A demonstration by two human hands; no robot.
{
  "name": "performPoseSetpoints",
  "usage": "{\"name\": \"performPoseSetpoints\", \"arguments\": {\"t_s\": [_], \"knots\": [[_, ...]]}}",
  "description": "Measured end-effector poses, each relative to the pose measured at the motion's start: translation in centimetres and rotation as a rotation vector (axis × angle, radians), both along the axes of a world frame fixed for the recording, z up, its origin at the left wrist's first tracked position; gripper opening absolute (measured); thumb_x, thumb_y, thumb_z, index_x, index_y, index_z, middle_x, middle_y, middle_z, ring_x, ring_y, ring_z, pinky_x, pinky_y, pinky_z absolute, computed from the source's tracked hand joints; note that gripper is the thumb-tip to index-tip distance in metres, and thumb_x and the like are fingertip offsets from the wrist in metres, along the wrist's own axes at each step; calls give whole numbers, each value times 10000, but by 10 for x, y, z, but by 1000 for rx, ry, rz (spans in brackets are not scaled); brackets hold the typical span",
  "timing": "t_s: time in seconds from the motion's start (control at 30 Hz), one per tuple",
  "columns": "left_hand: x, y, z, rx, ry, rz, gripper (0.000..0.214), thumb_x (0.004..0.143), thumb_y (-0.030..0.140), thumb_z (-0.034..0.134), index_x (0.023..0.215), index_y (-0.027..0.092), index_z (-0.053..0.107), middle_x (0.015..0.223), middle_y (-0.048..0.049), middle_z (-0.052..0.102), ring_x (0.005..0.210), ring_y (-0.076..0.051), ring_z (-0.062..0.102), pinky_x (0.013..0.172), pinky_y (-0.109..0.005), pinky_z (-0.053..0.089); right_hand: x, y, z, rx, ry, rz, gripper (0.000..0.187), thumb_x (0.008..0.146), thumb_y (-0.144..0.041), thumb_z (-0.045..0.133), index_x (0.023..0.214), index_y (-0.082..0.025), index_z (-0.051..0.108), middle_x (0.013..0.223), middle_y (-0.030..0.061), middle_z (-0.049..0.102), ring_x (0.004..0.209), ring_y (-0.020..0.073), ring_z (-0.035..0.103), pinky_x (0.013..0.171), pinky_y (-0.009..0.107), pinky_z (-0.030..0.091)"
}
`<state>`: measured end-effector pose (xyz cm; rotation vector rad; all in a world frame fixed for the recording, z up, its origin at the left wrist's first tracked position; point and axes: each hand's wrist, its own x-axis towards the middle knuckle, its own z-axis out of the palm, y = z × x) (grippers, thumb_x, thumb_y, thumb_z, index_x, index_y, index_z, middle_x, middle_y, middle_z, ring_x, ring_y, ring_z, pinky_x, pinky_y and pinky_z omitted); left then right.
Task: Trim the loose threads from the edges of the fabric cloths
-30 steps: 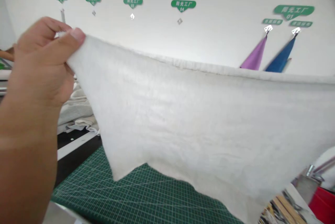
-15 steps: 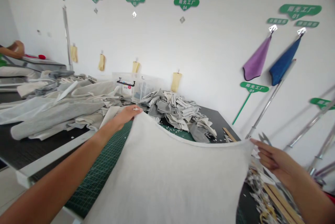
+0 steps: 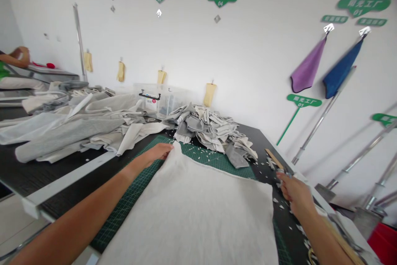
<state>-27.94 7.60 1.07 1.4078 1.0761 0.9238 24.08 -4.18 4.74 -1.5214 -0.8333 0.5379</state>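
Your white cloth has come down from where both hands held it raised half a second ago, and your right hand has left its corner. Your left hand keeps its place at the far left corner, fingertips pinching the fabric. Right fingers are curled, beside a small, blurred grey item; you cannot tell from this view whether they grip it. Cloth spreads in front of you over the green cutting mat, its far right corner apart from your right hand. Just beyond its far edge sits a pile of grey and white fabric pieces. Longer fabric lengths lie heaped to the left on the black table.
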Motion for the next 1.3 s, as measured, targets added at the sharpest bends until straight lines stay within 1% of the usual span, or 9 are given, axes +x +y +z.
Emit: {"name": "performPoseSetpoints", "arguments": {"t_s": [0.07, 0.17, 0.3, 0.37, 0.53, 0.67, 0.83, 1.13, 1.3], "knots": [[6, -4, 1, 84, 29, 16, 526, 755, 619, 667, 930, 124, 706, 840, -66, 682, 746, -181, 578, 659, -271, 416, -23, 3, 11, -42, 7, 89, 278, 695, -350, 649, 911, -177, 624, 400, -105, 284, 320, 68, 203, 356, 196, 102], [17, -11, 2, 190, 84, 26, 499, 778, 611, 647, 932, 143, 724, 811, -41, 681, 714, -166, 565, 623, -253, 385, -73, 10, 18, -93, -41, 313, 378, 705, -402, 662, 990, -154, 639, 406, -108, 297, 339, 62, 204, 379, 198, 94], [30, -19, -1, 240, 104, -17, 498, 779, 595, 656, 973, 147, 747, 869, -54, 722, 751, -187, 607, 642, -258, 410, -158, 16, 8, -211, -201, 617, 357, 750, -437, 635, 960, -151, 676, 426, -84, 358, 360, 74, 261, 394, 214, 154], [37, -23, -3, 278, 131, -45, 485, 777, 581, 665, 952, 138, 760, 841, -61, 729, 741, -196, 617, 628, -261, 410, -197, 21, -3, -174, -242, 732, 343, 777, -456, 643, 952, -166, 699, 492, -53, 449, 411, 87, 343, 429, 220, 220], [50, -37, 0, 344, 128, -107, 455, 811, 547, 650, 970, 138, 770, 855, -82, 749, 779, -218, 653, 658, -276, 447, -261, 43, -33, 39, -301, 647, 370, 795, -482, 648, 1017, -191, 702, 816, 24, 666, 669, 156, 537, 581, 238, 361], [55, -46, 2, 418, 127, -116, 407, 839, 516, 640, 968, 154, 775, 947, -91, 761, 871, -232, 666, 754, -296, 480, -279, 58, -53, 97, -266, 641, 359, 802, -504, 632, 948, -184, 705, 845, 23, 669, 749, 174, 549, 634, 239, 381], [57, -47, -3, 471, 183, -98, 336, 865, 462, 619, 937, 173, 774, 925, -72, 758, 856, -220, 663, 770, -292, 475, -280, 59, -67, 107, -235, 634, 374, 801, -530, 627, 924, -185, 700, 793, 12, 647, 740, 175, 529, 650, 241, 379], [56, -49, -3, 555, 277, -36, 320, 878, 437, 594, 977, 184, 763, 938, -73, 746, 830, -211, 644, 763, -290, 462, -279, 59, -70, 77, -220, 576, 427, 796, -591, 607, 745, -167, 619, 617, -23, 517, 596, 125, 411, 555, 227, 309], [57, -48, -5, 527, 279, -95, 371, 900, 485, 558, 976, 183, 760, 927, -62, 744, 833, -208, 638, 740, -280, 442, -279, 55, -66, 47, -216, 589, 396, 746, -571, 653, 770, -175, 646, 618, -26, 524, 595, 126, 407, 537, 225, 308]]}}
